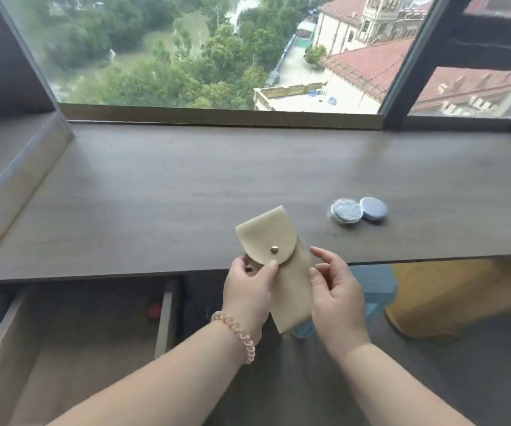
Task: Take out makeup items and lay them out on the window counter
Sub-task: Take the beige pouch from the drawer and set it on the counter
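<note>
While hands [294,290] grip, pouch [282,265] upright, flap far.

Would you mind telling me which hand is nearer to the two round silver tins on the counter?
The right hand. It holds the beige snap-flap pouch just below-left of the round silver tins; the left hand is farther left, beyond the pouch.

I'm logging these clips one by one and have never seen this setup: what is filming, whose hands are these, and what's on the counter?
There is no machine here. One wide-angle camera on a person's head looks forward and down. The left hand, with a pink coil bracelet on its wrist, and the right hand hold a flat beige snap-flap pouch over the front edge of the grey-brown wooden window counter. On it, to the right, lies a round silver compact, opened into two halves. Lower left, a drawer stands open.
</note>
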`<action>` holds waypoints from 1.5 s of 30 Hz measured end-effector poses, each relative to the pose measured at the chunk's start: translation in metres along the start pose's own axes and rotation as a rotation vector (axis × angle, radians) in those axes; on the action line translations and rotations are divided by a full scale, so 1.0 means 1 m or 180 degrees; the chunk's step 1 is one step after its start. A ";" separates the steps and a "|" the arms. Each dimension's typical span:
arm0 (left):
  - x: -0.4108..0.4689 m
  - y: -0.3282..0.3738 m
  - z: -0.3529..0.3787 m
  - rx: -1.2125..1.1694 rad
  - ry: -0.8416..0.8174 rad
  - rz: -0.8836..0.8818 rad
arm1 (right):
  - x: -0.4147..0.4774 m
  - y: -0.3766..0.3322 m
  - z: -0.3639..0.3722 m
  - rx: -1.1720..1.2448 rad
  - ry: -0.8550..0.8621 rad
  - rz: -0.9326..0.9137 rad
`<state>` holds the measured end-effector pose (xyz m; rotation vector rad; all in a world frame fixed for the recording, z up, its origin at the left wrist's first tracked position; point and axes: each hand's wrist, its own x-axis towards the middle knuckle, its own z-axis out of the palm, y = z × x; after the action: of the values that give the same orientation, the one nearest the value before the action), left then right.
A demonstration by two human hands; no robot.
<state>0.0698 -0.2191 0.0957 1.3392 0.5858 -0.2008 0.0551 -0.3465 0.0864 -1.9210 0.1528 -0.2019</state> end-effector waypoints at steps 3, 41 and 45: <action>-0.010 0.013 0.096 0.0424 -0.0467 0.0326 | 0.031 0.019 -0.097 -0.0293 0.0089 -0.0063; 0.187 -0.052 0.477 0.2878 -0.0413 0.0410 | 0.351 0.224 -0.313 -0.2781 -0.0511 0.0687; 0.185 -0.059 0.486 0.3153 0.0065 0.0345 | 0.352 0.240 -0.319 -0.3117 -0.0842 -0.0053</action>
<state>0.3359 -0.6609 0.0062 2.3242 0.4292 -0.4193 0.3288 -0.7937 -0.0051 -2.8972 0.0553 0.1591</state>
